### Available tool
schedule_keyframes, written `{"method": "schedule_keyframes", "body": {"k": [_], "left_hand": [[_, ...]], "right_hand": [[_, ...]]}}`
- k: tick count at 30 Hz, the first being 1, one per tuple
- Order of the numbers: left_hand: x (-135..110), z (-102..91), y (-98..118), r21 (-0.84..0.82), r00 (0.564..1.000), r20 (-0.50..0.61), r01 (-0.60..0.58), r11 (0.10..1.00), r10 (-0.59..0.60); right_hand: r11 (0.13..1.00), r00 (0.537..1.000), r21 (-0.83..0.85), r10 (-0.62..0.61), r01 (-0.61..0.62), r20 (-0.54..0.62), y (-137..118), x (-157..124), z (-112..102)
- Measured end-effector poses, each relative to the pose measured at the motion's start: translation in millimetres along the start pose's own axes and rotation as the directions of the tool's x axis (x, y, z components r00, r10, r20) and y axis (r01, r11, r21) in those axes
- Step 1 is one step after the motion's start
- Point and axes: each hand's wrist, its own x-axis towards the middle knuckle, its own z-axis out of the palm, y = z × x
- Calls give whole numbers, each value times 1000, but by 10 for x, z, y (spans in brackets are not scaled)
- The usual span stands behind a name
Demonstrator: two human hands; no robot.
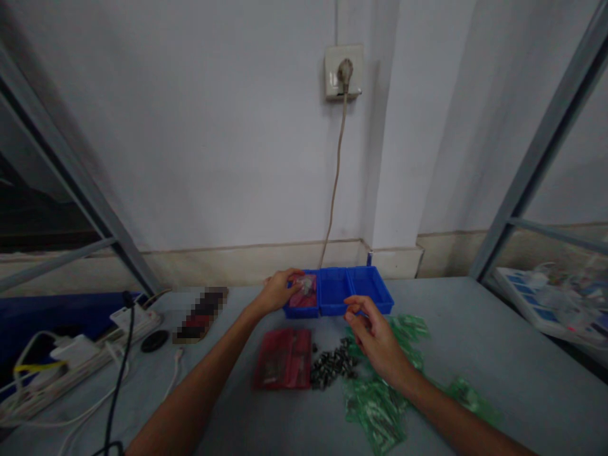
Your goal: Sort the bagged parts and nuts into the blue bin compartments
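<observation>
My left hand (pixel 279 291) reaches into the left compartment of a blue bin (pixel 335 309), its thumb and fingers closed on the edge of a pink plastic bag (pixel 304 297) with small pale parts. My right hand (pixel 373 332) hovers in front of the bin's right side, fingers loosely curled, with a gap between thumb and forefinger and nothing visible in it. Below the hands lies a pile of small metallic and black parts (pixel 332 366). Left of the pile is a flat red plastic bag (pixel 284 360); green plastic bags (pixel 377 411) of parts lie under and around my right forearm.
At the left are a power strip (pixel 52 392) with plugs and cables, a black round disc (pixel 154 341) and a blurred-out object (pixel 200 315). A white-and-blue box (pixel 532 304) of clear packaging stands at the right. A cord (pixel 337 171) runs down the wall behind the bin.
</observation>
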Motion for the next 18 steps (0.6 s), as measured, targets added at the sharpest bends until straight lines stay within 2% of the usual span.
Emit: {"method": "schedule_keyframes", "body": {"k": [6,13,16,18], "left_hand": [[-107,35,94,163,1000,-15,9,987,-7],[-243,-5,258,236,995,56,-98,967,88],[-398,-87,374,241,991,27,-132,961,130],[-610,-143,453,200,975,-12,-215,956,221]], "right_hand": [[997,1000,-66,-25,24,-14,68,15,-19],[994,1000,-106,-30,30,-3,66,19,-31],[992,999,-120,-35,35,4,56,17,-32],[992,999,-120,-32,33,10,43,15,-33]]}}
